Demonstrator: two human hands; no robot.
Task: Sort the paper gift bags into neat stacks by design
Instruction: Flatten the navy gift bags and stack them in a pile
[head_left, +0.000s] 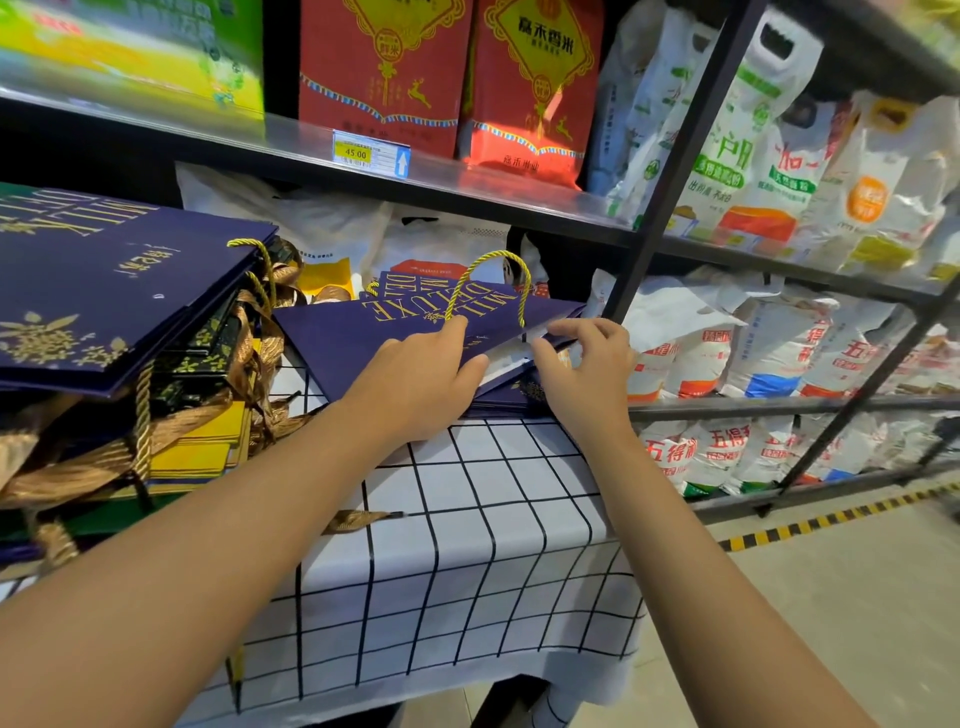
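A navy gift bag (337, 338) with gold "MILK DELUXE" lettering and yellow cord handles lies on top of a small stack of like bags at the far side of the table. My left hand (421, 384) grips the top bag, thumb over its face and fingers underneath. My right hand (582, 364) is at the stack's right edge, its fingers curled around the bag corners. At the left a bigger mixed pile (104, 332) holds navy bags over black-and-gold and yellow ones with bronze ribbon handles.
A white cloth with a black grid (467, 545) covers the table. Black metal shelving (675, 171) stands behind and to the right, loaded with red rice boxes and white rice sacks. Floor with a yellow-black stripe (831, 519) lies at the right.
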